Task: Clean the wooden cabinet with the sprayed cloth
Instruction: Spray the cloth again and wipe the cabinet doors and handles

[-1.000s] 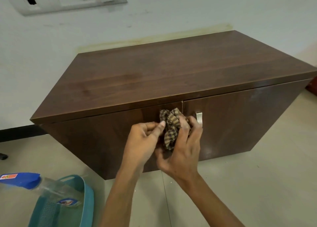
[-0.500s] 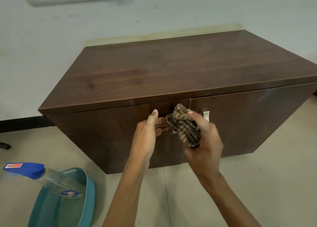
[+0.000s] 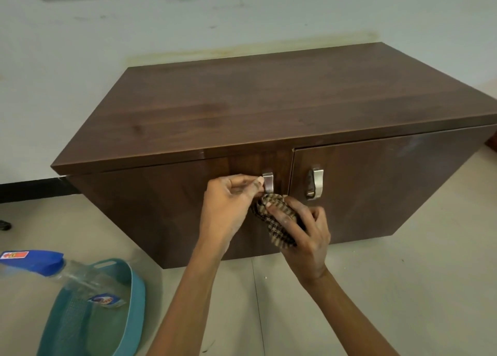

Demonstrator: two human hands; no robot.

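While the left hand (image 3: 228,205) pinches it, the right hand (image 3: 304,229) clutches the cloth (image 3: 277,221).

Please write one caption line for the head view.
Both hands bunch a checked cloth before the cabinet's left handle.

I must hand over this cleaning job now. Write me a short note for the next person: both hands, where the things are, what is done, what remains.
Left hand: fingers pinching one edge of the checked cloth, beside the left door handle.
Right hand: holding the bunched cloth in front of the left door.
Wooden cabinet: both doors closed, standing on the floor against the wall.
Spray bottle: lying over the teal basket, lower left.
Done: cloth in hand; whether it is sprayed cannot be told.
Left: wiping; the cloth is not yet flat on any surface.
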